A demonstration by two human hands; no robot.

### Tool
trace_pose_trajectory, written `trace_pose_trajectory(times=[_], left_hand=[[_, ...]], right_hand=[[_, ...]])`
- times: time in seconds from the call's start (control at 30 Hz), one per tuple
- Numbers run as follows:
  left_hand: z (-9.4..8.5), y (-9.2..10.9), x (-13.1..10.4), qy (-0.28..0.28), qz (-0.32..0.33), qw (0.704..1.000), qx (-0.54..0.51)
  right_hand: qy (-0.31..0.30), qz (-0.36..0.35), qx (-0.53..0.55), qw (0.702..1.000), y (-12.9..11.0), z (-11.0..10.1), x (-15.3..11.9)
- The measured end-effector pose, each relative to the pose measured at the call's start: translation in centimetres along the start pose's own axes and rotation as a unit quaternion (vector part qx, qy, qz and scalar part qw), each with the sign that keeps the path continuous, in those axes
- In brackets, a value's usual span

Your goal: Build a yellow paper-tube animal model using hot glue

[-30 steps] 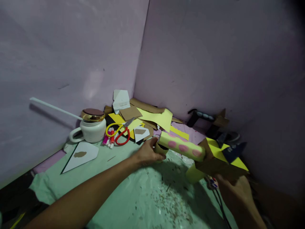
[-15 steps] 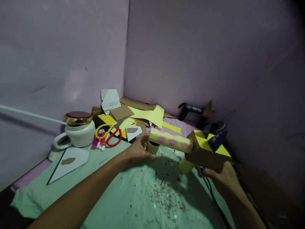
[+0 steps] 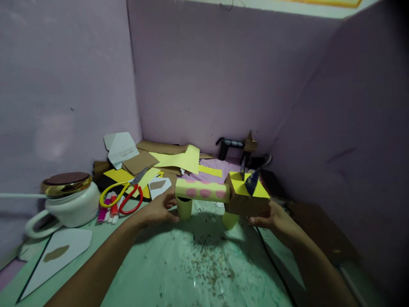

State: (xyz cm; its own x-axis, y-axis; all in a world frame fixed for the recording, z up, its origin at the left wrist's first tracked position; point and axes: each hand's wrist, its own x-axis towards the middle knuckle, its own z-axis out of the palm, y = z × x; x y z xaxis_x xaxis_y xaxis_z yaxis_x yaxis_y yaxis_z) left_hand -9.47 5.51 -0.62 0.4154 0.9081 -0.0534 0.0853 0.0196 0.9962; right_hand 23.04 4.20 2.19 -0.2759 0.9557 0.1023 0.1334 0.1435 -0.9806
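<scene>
A paper animal figure stands on the green cloth. Its body is a yellow tube with pink spots point(image 3: 204, 191), set on yellow tube legs point(image 3: 184, 209). A cardboard box head point(image 3: 247, 204) with a yellow top and dark pointed ears point(image 3: 252, 182) sits at its right end. My left hand point(image 3: 162, 209) is beside the left leg, fingers curved and apart, thumb near the leg's base. My right hand point(image 3: 270, 216) is at the right side of the box head, its fingers partly hidden behind the box; whether it grips the box is unclear.
Scissors point(image 3: 136, 181) and markers point(image 3: 110, 209) lie at left, near a white lidded mug point(image 3: 72, 204). Paper and cardboard scraps point(image 3: 179, 157) are piled behind. A black spotted figure point(image 3: 232, 144) stands by the wall. A dark cable point(image 3: 271, 256) runs along the right.
The view has shifted, so things appear further left. The figure now stands level, where it was tilted down to the right. My left hand's fingers have come away from its left end.
</scene>
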Motion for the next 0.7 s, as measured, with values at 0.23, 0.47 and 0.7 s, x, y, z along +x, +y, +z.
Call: trace_pose_trajectory(times=[0.23, 0.47, 0.7], left_hand=[[0.5, 0.5, -0.1, 0.010, -0.012, 1.000, -0.014], [1.0, 0.7, -0.1, 0.022, -0.003, 0.999, -0.030], [1.2, 0.7, 0.0, 0.028, 0.010, 0.999, -0.044]], right_hand=[[-0.024, -0.021, 0.027, 0.999, 0.2, -1.0, -0.3], [-0.023, -0.036, 0.044, 0.998, -0.7, -0.1, -0.6], [0.002, -0.043, 0.033, 0.999, -0.8, 0.4, -0.5]])
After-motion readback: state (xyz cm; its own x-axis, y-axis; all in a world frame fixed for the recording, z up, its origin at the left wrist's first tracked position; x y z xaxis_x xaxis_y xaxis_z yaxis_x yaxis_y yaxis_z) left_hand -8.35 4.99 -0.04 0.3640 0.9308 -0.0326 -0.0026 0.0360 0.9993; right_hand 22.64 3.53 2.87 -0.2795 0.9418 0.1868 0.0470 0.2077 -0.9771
